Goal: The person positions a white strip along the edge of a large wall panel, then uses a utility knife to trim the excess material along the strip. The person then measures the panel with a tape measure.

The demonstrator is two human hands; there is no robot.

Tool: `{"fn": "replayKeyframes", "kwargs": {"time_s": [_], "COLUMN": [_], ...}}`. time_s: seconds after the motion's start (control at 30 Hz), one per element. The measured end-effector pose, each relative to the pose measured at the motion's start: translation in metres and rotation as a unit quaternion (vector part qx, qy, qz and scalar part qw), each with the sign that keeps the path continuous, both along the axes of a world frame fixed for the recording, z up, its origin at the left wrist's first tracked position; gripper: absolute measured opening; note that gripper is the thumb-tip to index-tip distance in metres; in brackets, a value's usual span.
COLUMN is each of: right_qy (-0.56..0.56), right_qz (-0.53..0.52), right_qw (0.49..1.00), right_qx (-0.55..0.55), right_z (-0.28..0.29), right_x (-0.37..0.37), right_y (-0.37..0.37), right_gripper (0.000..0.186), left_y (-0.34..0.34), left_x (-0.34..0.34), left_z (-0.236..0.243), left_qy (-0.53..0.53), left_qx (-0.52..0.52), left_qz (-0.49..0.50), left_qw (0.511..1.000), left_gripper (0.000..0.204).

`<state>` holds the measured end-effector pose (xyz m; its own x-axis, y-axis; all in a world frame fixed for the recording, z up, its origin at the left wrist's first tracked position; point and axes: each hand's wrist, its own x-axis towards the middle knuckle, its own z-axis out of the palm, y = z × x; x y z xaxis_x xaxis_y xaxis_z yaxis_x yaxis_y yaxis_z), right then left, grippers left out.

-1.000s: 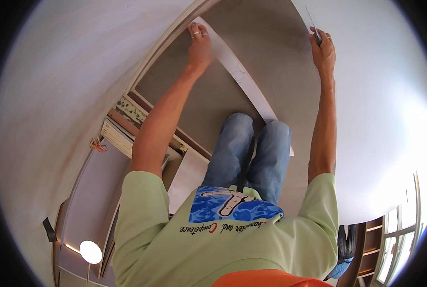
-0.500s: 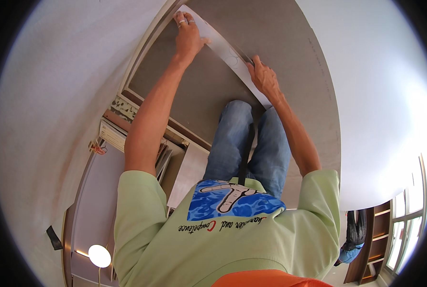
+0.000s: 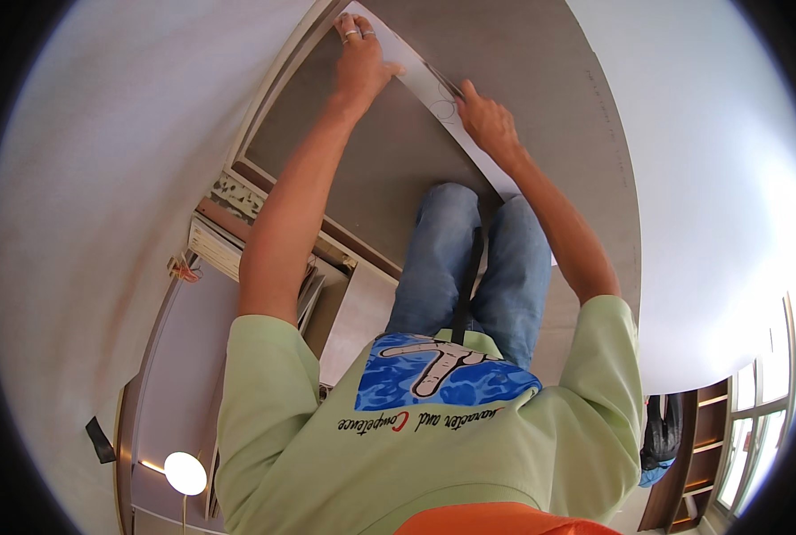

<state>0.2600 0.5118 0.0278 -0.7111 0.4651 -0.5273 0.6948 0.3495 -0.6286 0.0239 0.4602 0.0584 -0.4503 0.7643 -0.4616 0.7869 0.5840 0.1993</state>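
A long white board strip (image 3: 418, 82), with faint round pencil marks, slants across a brown-grey panel (image 3: 353, 160) toward my knees. My left hand (image 3: 360, 67) grips its far end, fingers bent over the left edge and thumb stretched across the face. Beside the strip's right edge, my right hand (image 3: 490, 122) is closed round a thin, dark, blade-like tool (image 3: 444, 80). The tool's tip points up and left along that edge; its handle is hidden in my fist, so its exact kind does not show.
A raised frame edge (image 3: 268, 107) borders the panel on the left, beside a pale wall (image 3: 130, 178). Loose wires (image 3: 184, 267) stick out there. At lower left stands a lit round lamp (image 3: 185, 473). Dark shelves (image 3: 705, 446) and a hanging black-and-blue bag-like item (image 3: 658, 441) are at lower right.
My right hand has slid up and left along the strip's edge with the tool. My left hand keeps its place on the far end; the view has shifted slightly.
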Motion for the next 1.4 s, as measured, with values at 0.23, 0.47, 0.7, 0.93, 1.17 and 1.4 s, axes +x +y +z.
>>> {"fn": "replayKeyframes", "kwargs": {"time_s": [0.23, 0.47, 0.7, 0.93, 1.17, 1.4], "right_qy": [-0.058, -0.052, -0.03, -0.03, -0.036, -0.168], "right_qz": [0.001, -0.054, -0.038, -0.005, 0.067, -0.041], "right_qw": [0.998, 0.994, 0.998, 0.999, 0.995, 0.978], "right_qx": [-0.038, -0.076, -0.039, -0.039, -0.069, -0.119], "right_z": [0.017, 0.014, 0.01, 0.001, 0.01, 0.041], "right_x": [0.116, 0.124, 0.129, 0.132, 0.322, 0.382], "right_y": [-0.024, -0.019, -0.027, -0.034, -0.055, -0.09], "right_gripper": [0.021, 0.025, 0.028, 0.027, 0.025, 0.027], "left_y": [0.002, -0.002, -0.038, -0.074, -0.07, -0.077], "left_x": [0.006, 0.006, 0.053, 0.189, 0.202, 0.199], "left_z": [-0.003, 0.0, -0.013, -0.006, -0.014, -0.02], "left_qy": [-0.006, 0.042, 0.08, -0.024, -0.043, -0.021], "left_qx": [0.012, 0.016, 0.037, 0.028, 0.033, 0.029], "left_qz": [0.019, -0.008, -0.097, -0.027, 0.005, -0.005], "left_qw": [1.0, 0.999, 0.991, 0.999, 0.999, 0.999], "left_gripper": [0.107, 0.105, 0.094, 0.128, 0.136, 0.135]}}
